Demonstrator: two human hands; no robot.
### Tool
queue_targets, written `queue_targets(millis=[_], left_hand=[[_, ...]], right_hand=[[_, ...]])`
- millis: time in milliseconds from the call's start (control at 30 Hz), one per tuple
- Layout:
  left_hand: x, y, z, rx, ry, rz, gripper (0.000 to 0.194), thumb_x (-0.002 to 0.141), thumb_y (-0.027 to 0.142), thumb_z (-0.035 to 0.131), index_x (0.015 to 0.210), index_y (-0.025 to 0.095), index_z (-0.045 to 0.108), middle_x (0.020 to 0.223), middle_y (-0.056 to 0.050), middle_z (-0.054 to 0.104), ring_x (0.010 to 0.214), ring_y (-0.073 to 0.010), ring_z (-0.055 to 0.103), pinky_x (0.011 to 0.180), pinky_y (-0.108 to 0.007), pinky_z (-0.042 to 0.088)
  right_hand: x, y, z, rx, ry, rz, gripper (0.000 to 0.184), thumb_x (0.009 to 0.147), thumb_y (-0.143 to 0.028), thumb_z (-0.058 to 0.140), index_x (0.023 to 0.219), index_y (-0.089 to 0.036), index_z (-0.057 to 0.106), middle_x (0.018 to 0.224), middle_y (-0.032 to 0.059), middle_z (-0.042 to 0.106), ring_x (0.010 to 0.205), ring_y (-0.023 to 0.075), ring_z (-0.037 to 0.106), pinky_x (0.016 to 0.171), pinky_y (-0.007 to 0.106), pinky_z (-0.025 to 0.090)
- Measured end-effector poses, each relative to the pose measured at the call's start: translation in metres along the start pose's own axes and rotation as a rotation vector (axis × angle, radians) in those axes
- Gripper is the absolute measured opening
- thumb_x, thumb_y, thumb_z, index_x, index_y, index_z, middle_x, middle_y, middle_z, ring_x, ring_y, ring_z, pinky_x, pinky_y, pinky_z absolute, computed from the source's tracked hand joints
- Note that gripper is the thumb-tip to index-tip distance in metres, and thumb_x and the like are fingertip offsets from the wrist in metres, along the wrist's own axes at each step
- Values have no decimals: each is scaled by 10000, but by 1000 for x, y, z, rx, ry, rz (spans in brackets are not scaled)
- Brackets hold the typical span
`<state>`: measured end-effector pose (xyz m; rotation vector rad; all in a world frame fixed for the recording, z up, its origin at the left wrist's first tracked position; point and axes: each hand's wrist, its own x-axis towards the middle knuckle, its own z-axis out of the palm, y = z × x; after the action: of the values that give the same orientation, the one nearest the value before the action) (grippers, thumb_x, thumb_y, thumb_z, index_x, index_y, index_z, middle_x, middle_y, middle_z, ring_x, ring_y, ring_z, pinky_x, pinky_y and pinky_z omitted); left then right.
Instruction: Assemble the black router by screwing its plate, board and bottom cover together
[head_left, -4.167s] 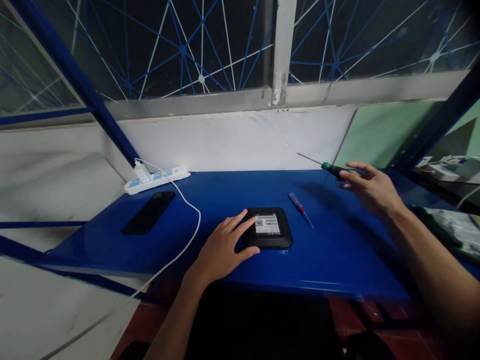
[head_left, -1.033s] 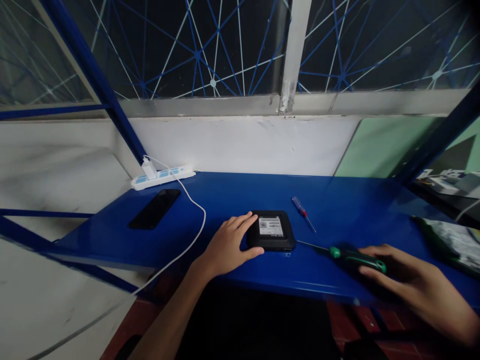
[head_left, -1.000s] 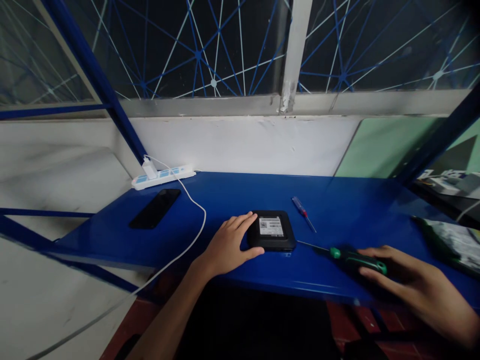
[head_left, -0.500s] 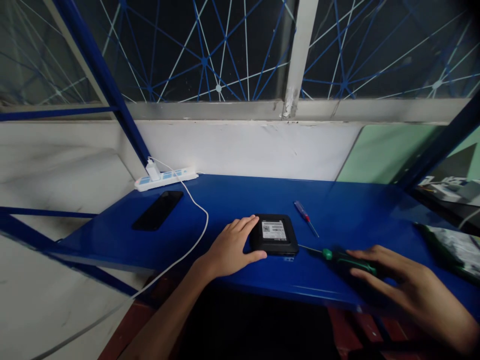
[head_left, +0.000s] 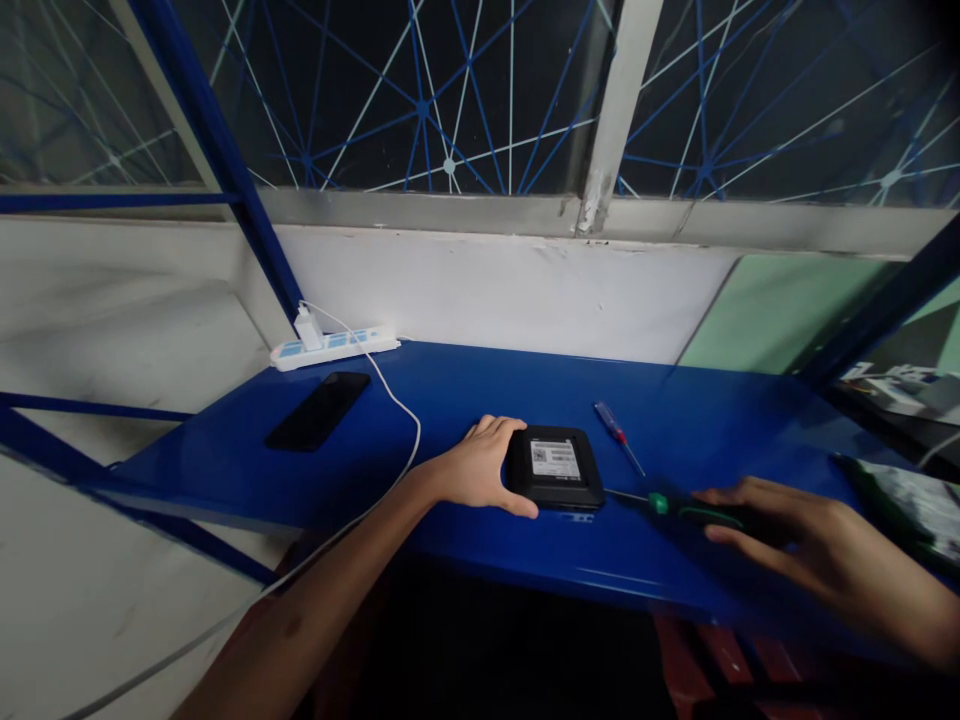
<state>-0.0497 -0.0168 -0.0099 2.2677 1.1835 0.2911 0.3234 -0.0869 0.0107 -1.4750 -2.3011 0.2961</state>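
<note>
A flat, square black case with a white label lies on the blue table. My left hand grips its left side, thumb at the near corner and fingers at the far corner. In my right hand is a green-and-black screwdriver, held by the handle and pointing left. Its tip reaches the case's right edge; whether it is inside a gap I cannot tell. Just behind it lies a smaller screwdriver with a clear purplish handle and a red collar.
A black phone rests on the left of the table. Behind it stands a white power strip with a charger, whose white cable runs toward me past my left forearm. A silvery bag is at the right edge.
The camera view has shifted a little. My left hand has closed slightly around the case's side, and the screwdriver in my right hand stays at the case's right edge.
</note>
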Motion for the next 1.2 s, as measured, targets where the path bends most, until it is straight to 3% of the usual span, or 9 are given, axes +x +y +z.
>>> queue_targets(millis=[267, 500, 633, 800, 1067, 1200], left_hand=[[0, 3, -1, 1, -63, -78, 1330, 577, 724, 756, 1583, 129, 122, 1615, -215, 200, 1493, -469, 85, 1164, -612, 229], [0, 2, 0, 32, -41, -60, 1330, 576, 754, 740, 1580, 121, 140, 1600, -225, 239, 1486, -458, 146, 1147, -623, 273], [0, -2, 4, 29, 13, -41, 1312, 550, 770, 745, 1578, 186, 178, 1576, -195, 298, 1474, -470, 183, 1137, -653, 274], [1, -3, 5, 34, 9, -58, 1323, 537, 760, 761, 1575, 168, 193, 1586, -198, 279, 1483, -485, 131, 1153, -653, 244], [1, -1, 4, 60, 15, -58, 1314, 537, 748, 762, 1569, 158, 202, 1565, -192, 309, 1471, -455, 185, 1173, -612, 237], [1, -1, 3, 70, 5, -58, 1311, 538, 753, 754, 1575, 178, 194, 1574, -185, 303, 1471, -462, 184, 1158, -631, 251]], right_hand=[[8, 2, -7, 14, -28, -68, 353, 859, -551, 612, 1014, -291, 794, 1004, 68, 796, 893, 255, 773, 784, 328, 639], [7, 2, -10, 36, -58, -12, 347, 847, -526, 646, 1013, -256, 787, 1019, 80, 790, 906, 256, 766, 787, 308, 625], [-6, 4, 1, 100, -65, 87, 359, 853, -542, 632, 1032, -255, 752, 1014, 62, 786, 853, 257, 763, 684, 295, 616], [-20, 2, 16, 104, -48, 131, 318, 859, -547, 620, 965, -271, 738, 952, 41, 781, 794, 249, 754, 637, 286, 590], [-12, -8, 8, 51, 25, 19, 335, 859, -551, 625, 968, -260, 749, 917, 61, 770, 752, 223, 754, 649, 283, 595], [-4, -6, 2, -7, 0, -52, 308, 852, -520, 639, 936, -258, 777, 893, 79, 776, 736, 233, 764, 621, 289, 606]])
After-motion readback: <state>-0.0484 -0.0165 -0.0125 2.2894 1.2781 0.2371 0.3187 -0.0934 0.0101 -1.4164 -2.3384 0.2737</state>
